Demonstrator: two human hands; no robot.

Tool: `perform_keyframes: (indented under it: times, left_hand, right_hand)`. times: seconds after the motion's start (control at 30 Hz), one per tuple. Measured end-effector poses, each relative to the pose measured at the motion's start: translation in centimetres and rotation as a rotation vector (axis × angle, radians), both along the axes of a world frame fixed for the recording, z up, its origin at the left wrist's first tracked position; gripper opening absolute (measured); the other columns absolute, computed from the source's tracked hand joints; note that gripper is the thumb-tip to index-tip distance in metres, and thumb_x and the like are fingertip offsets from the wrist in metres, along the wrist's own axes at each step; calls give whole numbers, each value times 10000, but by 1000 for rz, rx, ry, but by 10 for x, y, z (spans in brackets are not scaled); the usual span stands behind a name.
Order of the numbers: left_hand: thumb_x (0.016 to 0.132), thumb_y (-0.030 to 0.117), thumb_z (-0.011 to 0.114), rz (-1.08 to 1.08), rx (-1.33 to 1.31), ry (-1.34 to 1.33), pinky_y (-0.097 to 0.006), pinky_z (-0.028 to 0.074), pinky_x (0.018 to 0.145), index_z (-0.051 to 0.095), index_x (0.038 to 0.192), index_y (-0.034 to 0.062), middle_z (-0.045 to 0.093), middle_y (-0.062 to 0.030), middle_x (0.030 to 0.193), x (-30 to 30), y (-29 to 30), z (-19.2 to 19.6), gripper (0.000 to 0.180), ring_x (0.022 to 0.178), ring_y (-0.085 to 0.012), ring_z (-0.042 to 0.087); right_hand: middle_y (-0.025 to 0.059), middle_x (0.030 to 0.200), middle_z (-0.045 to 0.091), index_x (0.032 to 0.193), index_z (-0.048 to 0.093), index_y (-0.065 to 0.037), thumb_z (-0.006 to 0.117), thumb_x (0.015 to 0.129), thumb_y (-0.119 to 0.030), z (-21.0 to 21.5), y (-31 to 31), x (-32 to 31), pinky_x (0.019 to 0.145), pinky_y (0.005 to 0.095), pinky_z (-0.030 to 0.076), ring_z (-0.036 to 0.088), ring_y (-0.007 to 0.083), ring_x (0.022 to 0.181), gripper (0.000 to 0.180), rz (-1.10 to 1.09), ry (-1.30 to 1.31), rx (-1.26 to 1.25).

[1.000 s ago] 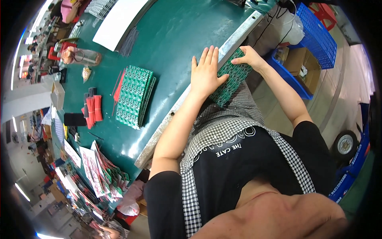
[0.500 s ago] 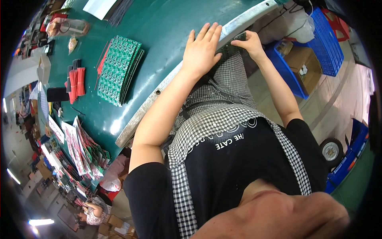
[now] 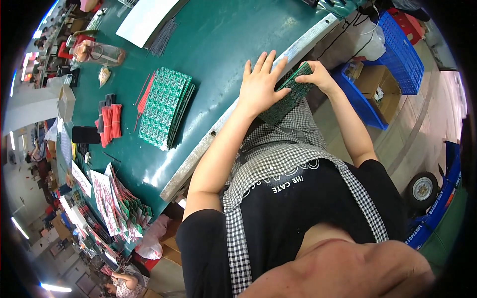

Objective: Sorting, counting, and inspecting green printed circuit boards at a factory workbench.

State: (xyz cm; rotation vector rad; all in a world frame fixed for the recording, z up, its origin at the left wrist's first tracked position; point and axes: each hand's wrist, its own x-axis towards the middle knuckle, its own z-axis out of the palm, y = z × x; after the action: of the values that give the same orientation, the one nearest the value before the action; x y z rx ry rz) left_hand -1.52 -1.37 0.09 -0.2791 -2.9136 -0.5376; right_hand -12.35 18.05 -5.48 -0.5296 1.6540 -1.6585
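Note:
My right hand (image 3: 317,78) pinches the upper end of a green circuit board panel (image 3: 287,103) between thumb and fingers. The panel sits tilted in front of the table's metal edge, above my apron-covered lap. My left hand (image 3: 261,85) lies palm down across the table edge (image 3: 226,121), fingers spread, its thumb reaching over the panel. Whether that thumb presses on the panel I cannot tell. On the green tabletop to the left rests a stack of green circuit board panels (image 3: 164,107), with loose red wires (image 3: 145,97) beside it.
Bundles of red wires (image 3: 112,121), a black phone (image 3: 86,134) and wired boards (image 3: 117,203) occupy the table's left. White sheets (image 3: 146,22) and a clear bottle (image 3: 99,53) lie farther back. A blue crate (image 3: 370,102) holding a cardboard box stands right of the table.
The circuit board panel, mostly hidden below the table edge before, now shows much more between my hands. The whole view has shifted, so the tabletop items appear lower and farther right.

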Motion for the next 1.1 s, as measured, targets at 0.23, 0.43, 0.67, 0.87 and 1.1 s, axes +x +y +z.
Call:
perform_keyframes:
  times: [0.23, 0.43, 0.67, 0.87, 1.1]
  left_hand:
    - [831, 274, 545, -85, 276, 73, -570, 175, 1013, 561, 1081, 122, 412, -112, 1288, 2, -9, 6, 293, 1275, -287, 304]
    - [942, 312, 376, -97, 1363, -286, -245, 443, 691, 594, 878, 16, 579, -47, 780, 7, -17, 16, 374, 768, -119, 551]
    - [899, 210, 503, -154, 1350, -630, -202, 269, 485, 478, 715, 75, 386, 84, 634, 2, -25, 25, 229, 571, -21, 339]
    - [909, 204, 493, -118, 1403, -337, -208, 242, 494, 413, 671, 88, 326, 88, 620, 15, -46, 41, 276, 568, -27, 280]
    - [899, 182, 504, 111, 1449, -56, -222, 258, 510, 396, 657, 69, 342, 69, 608, 18, -58, 28, 288, 578, -47, 307]
  right_hand:
    - [-1, 725, 606, 731, 568, -46, 719, 679, -54, 68, 11, 11, 622, 203, 437, 544, 51, 660, 160, -65, 72, -20]
    - [25, 803, 628, 826, 587, -7, 713, 682, -58, 91, 9, 4, 689, 228, 457, 569, 71, 716, 198, -164, 18, -78]
    - [-9, 801, 618, 855, 627, 2, 746, 628, -75, 103, -31, -9, 724, 224, 440, 548, 58, 760, 268, 125, 120, 126]
    - [47, 1061, 575, 1225, 461, -20, 642, 781, -223, 114, -48, -30, 746, 246, 462, 556, 82, 864, 521, 206, 286, 85]
    - [83, 1102, 571, 1224, 420, -16, 628, 814, -210, 89, -80, 64, 813, 327, 482, 578, 166, 953, 499, -73, -514, -410]
